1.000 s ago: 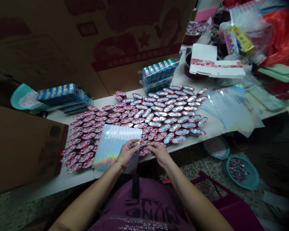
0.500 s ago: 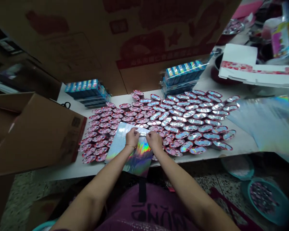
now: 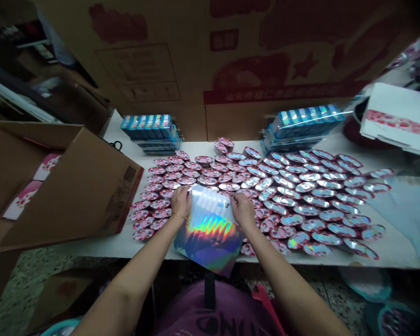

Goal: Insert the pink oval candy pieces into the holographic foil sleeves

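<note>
My left hand [image 3: 182,202] grips the left edge of a shiny holographic sheet [image 3: 210,233], fingers closed on it. On the opposite edge, my right hand [image 3: 243,210] pinches the same sheet near its upper right corner. Pale bars show across the sheet's top part, with rainbow glare below. Under and around it stand many small oval containers with red rims. Those on the left have pink tops [image 3: 191,181]; those on the right carry shiny silvery tops [image 3: 317,201].
A large printed carton [image 3: 189,116] walls off the table's back. Blue packs stand at back left [image 3: 147,133] and back right [image 3: 304,128]. An open cardboard box [image 3: 91,186] is at left, with scissors [image 3: 116,145] behind. More shiny sheets [image 3: 402,210] lie at right.
My hands were close together at the sheet's upper middle; they have moved apart to its two side edges. The view has shifted, so the table's contents appear farther right.
</note>
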Motion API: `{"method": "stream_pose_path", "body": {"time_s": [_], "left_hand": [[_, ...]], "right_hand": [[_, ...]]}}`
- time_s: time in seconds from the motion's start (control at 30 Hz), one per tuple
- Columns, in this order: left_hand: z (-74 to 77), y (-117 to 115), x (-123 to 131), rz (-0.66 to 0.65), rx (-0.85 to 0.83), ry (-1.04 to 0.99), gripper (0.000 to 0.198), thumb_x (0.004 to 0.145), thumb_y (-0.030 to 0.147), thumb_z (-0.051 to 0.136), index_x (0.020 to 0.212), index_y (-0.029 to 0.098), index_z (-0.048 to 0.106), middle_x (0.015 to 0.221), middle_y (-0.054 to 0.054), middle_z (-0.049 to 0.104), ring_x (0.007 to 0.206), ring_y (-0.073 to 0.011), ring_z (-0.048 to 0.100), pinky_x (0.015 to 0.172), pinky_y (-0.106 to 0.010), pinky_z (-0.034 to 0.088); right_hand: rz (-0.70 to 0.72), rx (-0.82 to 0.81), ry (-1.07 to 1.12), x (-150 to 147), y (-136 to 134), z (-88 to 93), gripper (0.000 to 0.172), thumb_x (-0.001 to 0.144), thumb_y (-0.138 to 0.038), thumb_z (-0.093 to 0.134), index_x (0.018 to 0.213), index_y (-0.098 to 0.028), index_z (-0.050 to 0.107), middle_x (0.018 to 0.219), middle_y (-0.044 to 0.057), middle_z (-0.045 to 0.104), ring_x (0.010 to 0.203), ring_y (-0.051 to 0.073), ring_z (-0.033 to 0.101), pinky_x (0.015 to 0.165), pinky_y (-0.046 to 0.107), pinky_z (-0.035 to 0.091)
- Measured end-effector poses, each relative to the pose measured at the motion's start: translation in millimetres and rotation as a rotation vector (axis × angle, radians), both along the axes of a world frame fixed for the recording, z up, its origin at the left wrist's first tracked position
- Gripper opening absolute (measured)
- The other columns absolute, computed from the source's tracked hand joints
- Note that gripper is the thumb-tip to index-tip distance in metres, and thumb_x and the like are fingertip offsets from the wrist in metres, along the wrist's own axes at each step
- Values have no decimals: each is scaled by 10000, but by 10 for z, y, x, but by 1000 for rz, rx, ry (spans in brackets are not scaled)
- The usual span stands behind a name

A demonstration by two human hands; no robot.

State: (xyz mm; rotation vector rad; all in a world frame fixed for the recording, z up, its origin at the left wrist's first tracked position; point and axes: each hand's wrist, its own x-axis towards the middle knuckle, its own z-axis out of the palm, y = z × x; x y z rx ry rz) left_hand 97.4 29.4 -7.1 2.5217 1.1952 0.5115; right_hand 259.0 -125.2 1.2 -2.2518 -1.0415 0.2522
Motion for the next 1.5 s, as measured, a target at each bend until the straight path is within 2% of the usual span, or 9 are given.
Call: {"method": "stream_pose_path", "body": {"time_s": [0.13, 0.2, 0.3, 0.57, 0.73, 0.87, 1.2, 1.37, 1.5], "left_hand": [[-137, 29, -188, -22, 17, 28, 371, 809, 299, 446, 1162, 197, 497, 1143, -99, 518, 1056, -236, 440, 889, -372, 342], [-209, -19, -196, -35, 19, 36, 396, 820, 317, 435, 1198, 205, 469, 1201, -97, 492, 1094, -235, 412, 903, -369, 324], [-286, -60, -187, -41, 16, 33, 398, 840, 322, 402, 1214, 199, 455, 1215, -96, 489, 1116, -230, 397, 914, -363, 306], [-297, -30, -206, -53, -2, 25, 399, 854, 318, 367, 1223, 190, 448, 1231, -100, 490, 1132, -231, 392, 922, -376, 297], [-301, -44, -195, -46, 4, 39, 405, 858, 306, 354, 1237, 186, 434, 1246, -99, 482, 1143, -228, 390, 933, -375, 294], [-300, -50, -191, -48, 14, 32, 401, 860, 296, 345, 1235, 184, 435, 1245, -101, 485, 1144, -221, 390, 936, -373, 292], [-274, -81, -199, -32, -17, -30, 400, 854, 269, 363, 1237, 180, 436, 1221, -103, 509, 1133, -218, 412, 932, -365, 291], [-263, 23, -165, 24, -176, -195, 410, 815, 310, 446, 1209, 196, 468, 1120, -85, 582, 1052, -216, 484, 918, -375, 314], [-264, 182, -73, 17, -490, -406, 246, 778, 328, 488, 904, 188, 646, 917, -58, 664, 882, -185, 581, 825, -301, 404]], "right_hand": [[230, -52, -188, -283, 592, -27, 327, 845, -193, 362, 1115, -194, 546, 1000, 82, 559, 909, 182, 481, 777, 280, 361], [268, -144, -276, -399, 824, -78, 314, 854, -190, 353, 1100, -187, 547, 991, 91, 550, 892, 194, 462, 759, 294, 354], [280, -227, -346, -494, 970, -160, 278, 859, -176, 343, 1021, -175, 570, 974, 96, 538, 885, 201, 441, 746, 304, 343], [345, -215, -365, -587, 894, -191, 263, 863, -167, 340, 889, -160, 602, 957, 101, 539, 883, 201, 423, 771, 308, 342], [202, -203, -357, -582, 950, -183, 297, 847, -215, 396, 1110, -140, 512, 1026, 117, 516, 892, 220, 419, 751, 336, 351], [320, -220, -381, -583, 968, -215, 269, 830, -134, 373, 1029, -147, 553, 1003, 119, 517, 915, 225, 415, 722, 330, 355], [204, -157, -297, -568, 980, -266, 249, 848, -237, 409, 1030, -178, 567, 1005, 92, 525, 898, 209, 415, 770, 312, 357], [272, 11, -215, -546, 924, -278, 279, 866, -237, 385, 1049, -197, 592, 1026, 67, 555, 923, 177, 448, 825, 270, 360], [383, 55, -185, -586, 885, -286, 282, 869, -252, 393, 1058, -210, 597, 1050, 51, 580, 946, 163, 477, 866, 266, 366]]}}
